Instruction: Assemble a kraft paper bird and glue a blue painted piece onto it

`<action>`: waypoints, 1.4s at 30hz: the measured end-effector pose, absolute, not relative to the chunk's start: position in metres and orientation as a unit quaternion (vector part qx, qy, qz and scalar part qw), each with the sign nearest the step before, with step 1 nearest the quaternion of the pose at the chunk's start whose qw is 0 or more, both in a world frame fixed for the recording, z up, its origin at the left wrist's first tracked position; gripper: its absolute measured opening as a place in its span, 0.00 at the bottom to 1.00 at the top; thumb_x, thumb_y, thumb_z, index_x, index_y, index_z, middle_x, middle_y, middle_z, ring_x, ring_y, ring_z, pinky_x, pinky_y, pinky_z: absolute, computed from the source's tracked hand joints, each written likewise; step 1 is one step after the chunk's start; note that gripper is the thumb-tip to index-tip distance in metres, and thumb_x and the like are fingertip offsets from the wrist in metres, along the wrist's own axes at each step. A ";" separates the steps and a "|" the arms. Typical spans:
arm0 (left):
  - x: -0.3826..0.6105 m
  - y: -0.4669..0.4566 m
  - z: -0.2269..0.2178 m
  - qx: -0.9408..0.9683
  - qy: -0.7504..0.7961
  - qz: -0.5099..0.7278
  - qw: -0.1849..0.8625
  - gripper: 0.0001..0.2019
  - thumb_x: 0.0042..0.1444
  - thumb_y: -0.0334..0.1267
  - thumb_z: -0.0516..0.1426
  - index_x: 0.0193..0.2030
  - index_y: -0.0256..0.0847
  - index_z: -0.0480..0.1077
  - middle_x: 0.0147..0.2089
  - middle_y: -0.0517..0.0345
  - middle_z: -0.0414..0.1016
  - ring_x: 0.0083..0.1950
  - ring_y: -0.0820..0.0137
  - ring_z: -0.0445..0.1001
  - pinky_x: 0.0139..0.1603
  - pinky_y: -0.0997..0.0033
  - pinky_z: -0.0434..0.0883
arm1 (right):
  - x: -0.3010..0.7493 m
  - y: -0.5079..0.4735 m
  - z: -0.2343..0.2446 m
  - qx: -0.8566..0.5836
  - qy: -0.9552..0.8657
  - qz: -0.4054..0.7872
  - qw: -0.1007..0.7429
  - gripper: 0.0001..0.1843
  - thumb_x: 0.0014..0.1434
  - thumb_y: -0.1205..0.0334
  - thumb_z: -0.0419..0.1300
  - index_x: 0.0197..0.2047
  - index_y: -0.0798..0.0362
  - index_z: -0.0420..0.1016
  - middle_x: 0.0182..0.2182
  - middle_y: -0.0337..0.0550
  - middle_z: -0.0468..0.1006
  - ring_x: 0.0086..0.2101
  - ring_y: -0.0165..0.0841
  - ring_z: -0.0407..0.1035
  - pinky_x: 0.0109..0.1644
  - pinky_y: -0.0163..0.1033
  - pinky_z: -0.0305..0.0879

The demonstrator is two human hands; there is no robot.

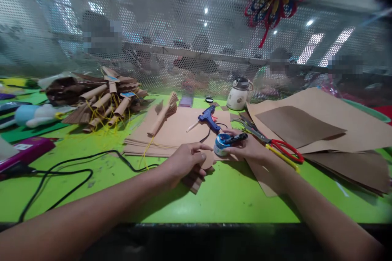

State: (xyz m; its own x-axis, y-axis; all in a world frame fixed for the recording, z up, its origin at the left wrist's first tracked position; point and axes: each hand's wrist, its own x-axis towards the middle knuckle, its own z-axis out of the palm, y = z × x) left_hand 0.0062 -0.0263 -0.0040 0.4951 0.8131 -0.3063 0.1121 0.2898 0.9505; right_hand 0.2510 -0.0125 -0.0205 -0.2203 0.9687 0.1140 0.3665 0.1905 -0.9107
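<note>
My left hand (186, 161) is closed on a folded piece of brown paper (196, 179) at the middle of the green table (239, 200). My right hand (249, 147) grips a small blue-and-white roll of tape (221, 144) with a dark dispenser part on top, just right of the left hand. A blue glue gun (210, 117) lies on a stack of brown sheets (177, 130) behind both hands. Next to it rests a finished brown paper fan (163, 116).
Red-and-yellow scissors (275, 147) lie right of my right hand on large brown sheets (321, 130). A pile of folded paper fans (104, 100) sits at back left. A black cable (76, 167) crosses the left. A white jar (238, 96) stands by the mesh screen; people sit beyond it.
</note>
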 end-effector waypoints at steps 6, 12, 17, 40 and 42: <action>0.019 -0.034 -0.013 0.563 0.433 0.282 0.644 0.08 0.61 0.36 0.56 0.46 0.37 0.67 0.26 0.61 0.71 0.22 0.78 0.64 0.22 0.80 0.58 | 0.246 -0.018 -0.021 -0.546 -0.665 0.290 0.419 0.24 0.52 0.51 0.68 0.50 0.54 0.79 0.47 0.54 0.82 0.46 0.47 0.77 0.50 0.53 0.75; 0.025 -0.042 -0.015 0.629 0.417 0.258 0.603 0.03 0.57 0.33 0.58 0.35 0.38 0.67 0.22 0.63 0.68 0.20 0.75 0.67 0.20 0.79 0.58 | 0.247 -0.023 -0.018 -0.539 -0.656 0.223 0.479 0.17 0.50 0.53 0.70 0.41 0.55 0.83 0.39 0.51 0.83 0.38 0.43 0.77 0.44 0.49 0.75; 0.025 -0.041 -0.023 0.683 0.414 0.268 0.539 0.05 0.53 0.32 0.61 0.36 0.35 0.73 0.25 0.61 0.70 0.26 0.75 0.66 0.26 0.76 0.60 | 0.245 -0.028 -0.016 -0.493 -0.638 0.276 0.523 0.11 0.51 0.55 0.71 0.36 0.53 0.83 0.32 0.44 0.84 0.34 0.39 0.77 0.43 0.47 0.76; 0.019 -0.050 -0.031 0.916 0.314 0.162 0.193 0.12 0.66 0.37 0.53 0.41 0.40 0.78 0.39 0.52 0.68 0.42 0.63 0.69 0.44 0.62 0.66 | 0.248 -0.038 0.000 -0.481 -0.596 0.142 0.627 0.16 0.59 0.44 0.66 0.29 0.47 0.77 0.18 0.37 0.70 0.19 0.30 0.64 0.23 0.41 0.62; 0.019 -0.048 -0.029 0.904 0.318 0.187 0.218 0.12 0.66 0.36 0.53 0.41 0.40 0.79 0.38 0.52 0.70 0.42 0.64 0.70 0.43 0.64 0.67 | 0.248 -0.038 -0.001 -0.484 -0.599 0.139 0.622 0.15 0.60 0.46 0.66 0.29 0.47 0.77 0.18 0.37 0.70 0.19 0.31 0.65 0.24 0.41 0.62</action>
State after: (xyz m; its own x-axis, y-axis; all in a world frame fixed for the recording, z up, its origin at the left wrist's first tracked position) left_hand 0.0188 -0.0485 -0.0294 0.7280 0.6560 0.1991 0.4933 -0.7029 0.5124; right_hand 0.2484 -0.0378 -0.0006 0.2434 0.7539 0.6102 0.4069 0.4917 -0.7698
